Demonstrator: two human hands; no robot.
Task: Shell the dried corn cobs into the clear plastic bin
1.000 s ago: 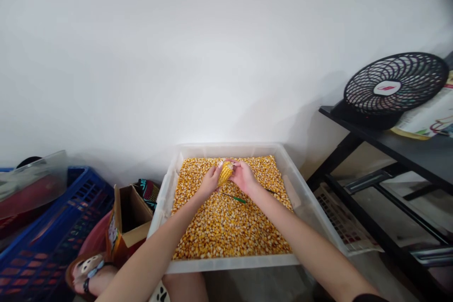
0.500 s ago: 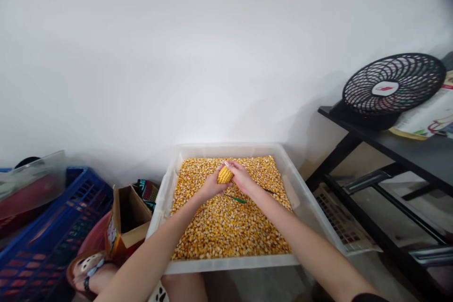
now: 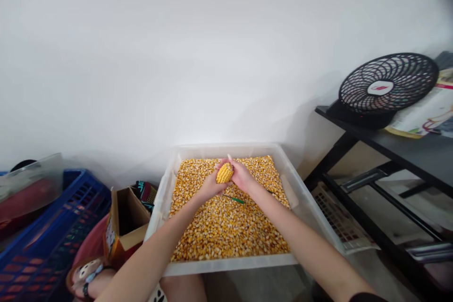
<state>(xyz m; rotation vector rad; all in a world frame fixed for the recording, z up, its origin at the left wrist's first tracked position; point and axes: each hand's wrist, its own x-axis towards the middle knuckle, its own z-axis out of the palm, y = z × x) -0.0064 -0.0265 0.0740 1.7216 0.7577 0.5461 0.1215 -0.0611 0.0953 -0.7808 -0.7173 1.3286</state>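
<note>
Between my two hands is a yellow corn cob (image 3: pixel 224 173), held above a bin of loose kernels. My left hand (image 3: pixel 211 186) is closed round the cob from the left and below. On the cob's right side lies my right hand (image 3: pixel 242 176), its fingers curled against it and the thumb pointing up near the top end. Under the hands, a thin tool with a green handle (image 3: pixel 238 200) rests on the corn kernels (image 3: pixel 230 231). The translucent plastic bin (image 3: pixel 230 266) surrounds the kernels.
At the left are a blue crate (image 3: pixel 53 226) and an open cardboard box (image 3: pixel 130 222). A black fan (image 3: pixel 385 82) stands on a dark shelf (image 3: pixel 378 139) at the right. Behind the bin rises a white wall (image 3: pixel 212 56).
My right thumb has lifted from across the cob's top and now points upward, leaving more of the cob in sight. The cob stays in my left hand at nearly the same spot.
</note>
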